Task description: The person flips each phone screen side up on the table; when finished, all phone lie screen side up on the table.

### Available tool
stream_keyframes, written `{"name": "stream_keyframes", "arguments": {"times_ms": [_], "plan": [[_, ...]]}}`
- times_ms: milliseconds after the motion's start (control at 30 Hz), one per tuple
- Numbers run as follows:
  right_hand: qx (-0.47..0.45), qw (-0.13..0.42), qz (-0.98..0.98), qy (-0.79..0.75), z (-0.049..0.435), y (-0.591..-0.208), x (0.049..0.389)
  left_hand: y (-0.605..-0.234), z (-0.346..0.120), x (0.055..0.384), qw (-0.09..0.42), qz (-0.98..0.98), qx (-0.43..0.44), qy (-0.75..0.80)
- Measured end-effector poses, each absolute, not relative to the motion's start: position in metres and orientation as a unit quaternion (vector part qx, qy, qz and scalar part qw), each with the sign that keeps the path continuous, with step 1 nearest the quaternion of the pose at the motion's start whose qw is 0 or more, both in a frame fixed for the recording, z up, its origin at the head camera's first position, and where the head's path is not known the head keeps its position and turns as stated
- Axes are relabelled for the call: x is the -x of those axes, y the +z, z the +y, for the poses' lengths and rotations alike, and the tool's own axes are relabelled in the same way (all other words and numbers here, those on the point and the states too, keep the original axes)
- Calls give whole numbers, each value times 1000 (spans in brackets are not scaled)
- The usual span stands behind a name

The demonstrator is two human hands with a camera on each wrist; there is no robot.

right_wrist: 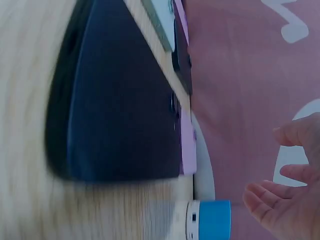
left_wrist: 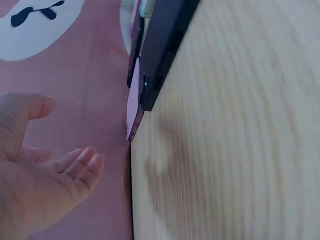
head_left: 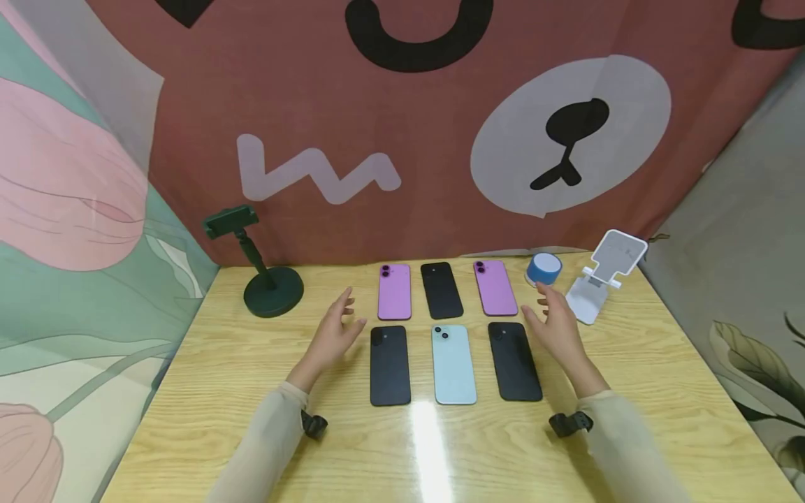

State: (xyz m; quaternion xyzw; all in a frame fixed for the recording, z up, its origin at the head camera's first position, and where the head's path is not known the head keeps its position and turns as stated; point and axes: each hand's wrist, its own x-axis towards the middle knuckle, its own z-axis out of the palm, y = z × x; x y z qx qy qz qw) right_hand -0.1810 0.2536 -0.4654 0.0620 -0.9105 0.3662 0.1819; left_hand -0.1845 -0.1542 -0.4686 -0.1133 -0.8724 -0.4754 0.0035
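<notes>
Head: both arms reached over the bench (head_left: 352,447); left grip (head_left: 330,337) and right grip (head_left: 558,328) relaxed, empty, flanking six phones (head_left: 454,367) in two rows of three.
Left wrist: fingers slightly bent, thumb apart, off the phones.
Right wrist: same pose; blue cylinder (right_wrist: 214,220) showed dark marks on its white band, not discernible from head.

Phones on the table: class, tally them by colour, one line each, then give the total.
Black phones: 3
Purple phones: 2
Light blue phone: 1
Total: 6
</notes>
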Motion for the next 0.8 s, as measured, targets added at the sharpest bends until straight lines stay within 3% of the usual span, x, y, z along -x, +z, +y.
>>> {"name": "stream_keyframes", "arguments": {"times_ms": [300, 633, 800], "plan": [[-76, 119, -879, 455, 219, -467, 197, -469, -156, 197, -58, -799, 58, -595], [-88, 65, -871, 479, 186, -461, 223, -482, -152, 217, -78, -787, 27, -611], [-88, 12, -866, 493, 163, -461, 233, -487, -144, 228, -84, -784, 16, -615]]}}
